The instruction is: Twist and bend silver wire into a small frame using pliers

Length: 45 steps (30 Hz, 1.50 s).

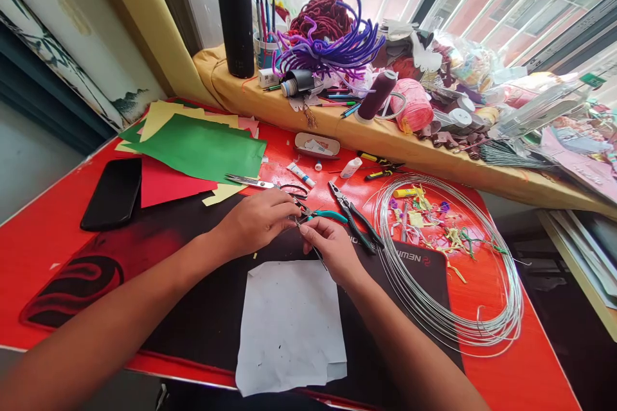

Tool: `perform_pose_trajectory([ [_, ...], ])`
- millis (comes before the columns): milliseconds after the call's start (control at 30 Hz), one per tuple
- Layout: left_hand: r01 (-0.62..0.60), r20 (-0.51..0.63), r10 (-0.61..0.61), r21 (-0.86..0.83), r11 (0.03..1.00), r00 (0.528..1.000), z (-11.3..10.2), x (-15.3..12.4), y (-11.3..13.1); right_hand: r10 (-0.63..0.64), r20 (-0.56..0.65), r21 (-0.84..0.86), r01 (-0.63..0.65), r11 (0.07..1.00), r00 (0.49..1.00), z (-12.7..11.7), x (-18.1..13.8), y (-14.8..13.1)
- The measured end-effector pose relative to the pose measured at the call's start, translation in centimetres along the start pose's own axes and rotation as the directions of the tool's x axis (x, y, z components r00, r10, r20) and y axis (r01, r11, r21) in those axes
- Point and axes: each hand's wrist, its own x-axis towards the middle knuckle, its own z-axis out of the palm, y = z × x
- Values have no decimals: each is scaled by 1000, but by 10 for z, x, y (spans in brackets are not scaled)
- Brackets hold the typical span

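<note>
Over the far edge of a sheet of white paper (292, 327), both hands meet with fingertips almost touching. My left hand (255, 221) is closed in a pinch at one end of a thin wire. My right hand (330, 247) pinches the same thin wire (319, 257), whose dark tail slants down below the fingers. Its exact shape between the fingertips is too small to make out. Just beyond the fingers lie teal-handled pliers (330, 215) and black-handled scissors (255, 182), partly hidden by my left hand. Dark-handled pliers (354, 215) rest to the right.
A large coil of silvery wire (501, 308) surrounds colourful scraps (424, 218) on the right. Coloured paper sheets (202, 144) and a black phone (112, 194) lie left. A glue bottle (351, 167) and tube (301, 174) sit behind. The cluttered ledge (289, 115) holds yarn and a black flask (234, 19).
</note>
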Motion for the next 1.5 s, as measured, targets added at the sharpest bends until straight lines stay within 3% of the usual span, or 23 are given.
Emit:
perform_pose_trajectory([
  [300,-165,41,160,265,950,986,-1,1,4,8,-19,-2,-8,1000,1000,3,1,1],
  [600,-310,-25,343,372,875,939,-1,-13,0,2,-15,54,-1,999,1000,6,-1,3],
  [1033,-192,9,202,344,919,979,8,-15,-2,38,-33,58,-36,998,999,10,0,8],
  [1333,-19,52,8,213,977,999,13,-13,0,40,-43,51,-37,998,998,12,-1,12],
  [1500,-30,77,12,231,973,997,14,-13,0,35,-47,62,-33,998,998,12,-2,14],
])
